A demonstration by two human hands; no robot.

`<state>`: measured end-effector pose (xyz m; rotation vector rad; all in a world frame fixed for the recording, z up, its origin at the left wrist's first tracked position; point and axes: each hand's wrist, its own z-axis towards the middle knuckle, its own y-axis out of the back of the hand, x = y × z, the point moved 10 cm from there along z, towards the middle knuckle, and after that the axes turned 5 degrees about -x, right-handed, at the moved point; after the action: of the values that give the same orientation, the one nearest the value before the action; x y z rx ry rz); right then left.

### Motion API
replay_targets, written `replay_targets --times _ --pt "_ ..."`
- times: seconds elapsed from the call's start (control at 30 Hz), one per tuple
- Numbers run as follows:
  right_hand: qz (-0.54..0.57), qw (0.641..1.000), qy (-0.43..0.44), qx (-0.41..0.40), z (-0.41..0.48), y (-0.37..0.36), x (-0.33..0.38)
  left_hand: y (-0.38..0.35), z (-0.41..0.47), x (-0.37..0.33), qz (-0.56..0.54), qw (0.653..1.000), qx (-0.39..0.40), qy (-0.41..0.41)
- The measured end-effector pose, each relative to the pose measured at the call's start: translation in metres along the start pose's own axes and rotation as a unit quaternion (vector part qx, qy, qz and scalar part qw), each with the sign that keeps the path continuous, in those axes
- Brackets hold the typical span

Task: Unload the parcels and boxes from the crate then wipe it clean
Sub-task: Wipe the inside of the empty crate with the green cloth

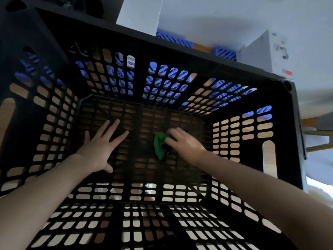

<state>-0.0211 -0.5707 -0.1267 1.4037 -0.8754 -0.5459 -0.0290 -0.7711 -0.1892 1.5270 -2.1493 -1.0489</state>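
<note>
Black slatted crate [198, 58], seen from above, nothing on its floor but two hands and a rag: unloading looks finished, wiping under way. Left half of the crate floor: left hand [100, 147], flat with fingers spread, holding nothing, probably bracing the crate against sliding. Centre-right of the floor: green cloth [159, 145], bunched and pinched in the curled fingers of the right hand [183, 143], pressed down for scrubbing. Beyond the crate's far rim: white box [138, 13] and second white box [264, 49], apparently set aside.
</note>
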Motion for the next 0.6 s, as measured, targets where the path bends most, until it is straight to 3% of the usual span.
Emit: replay_targets --times 0.1,0.2,0.33,0.43,0.5,0.6 --pt "-0.023 0.986 -0.154 -0.050 0.024 0.019 -0.061 -0.002 0.000 0.000 -0.005 1.000 0.002 0.000" --pt "-0.036 0.983 -0.176 -0.032 0.021 0.013 -0.061 -0.002 0.000 0.000 -0.004 1.000 0.003 0.001" --pt "0.028 0.998 -0.057 0.016 -0.032 -0.006 0.030 -0.001 0.000 0.001 0.001 1.000 0.007 0.005" --pt "0.082 0.985 0.087 0.127 -0.087 -0.026 0.100 -0.001 -0.001 0.002 -0.008 1.000 0.010 0.002" --pt "0.078 0.971 0.148 0.169 -0.099 -0.034 0.110 -0.001 -0.001 0.002 -0.007 1.000 0.010 0.002" --pt "0.034 0.981 0.147 0.121 -0.065 -0.024 0.072 0.000 0.001 0.001 -0.004 1.000 0.009 0.001"
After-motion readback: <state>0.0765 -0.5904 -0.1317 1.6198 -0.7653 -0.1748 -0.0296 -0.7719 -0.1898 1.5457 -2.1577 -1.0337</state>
